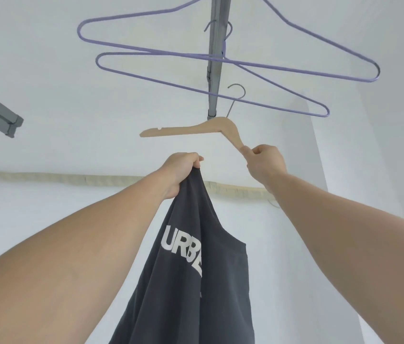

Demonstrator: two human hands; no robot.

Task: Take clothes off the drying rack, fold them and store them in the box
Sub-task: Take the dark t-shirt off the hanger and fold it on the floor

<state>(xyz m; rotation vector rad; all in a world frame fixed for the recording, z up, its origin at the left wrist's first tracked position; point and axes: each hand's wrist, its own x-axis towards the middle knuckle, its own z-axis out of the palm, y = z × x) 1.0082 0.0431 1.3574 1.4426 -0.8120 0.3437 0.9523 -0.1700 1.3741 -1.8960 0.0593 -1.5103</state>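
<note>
Dark grey T-shirt [191, 264] with white lettering, hanging free below the left hand [183, 170], its top bunched inside the clenched fingers [196, 161]. Right hand [263, 162] pinches the lower arm of a wooden hanger [196, 127], beneath two purple wire hangers [221, 60] on the grey rack bar [214, 70].

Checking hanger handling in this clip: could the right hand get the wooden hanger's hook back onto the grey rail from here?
Probably yes: the right hand already pinches the wooden hanger by one end, its hook sits just beside the grey rail, nothing between.
</note>
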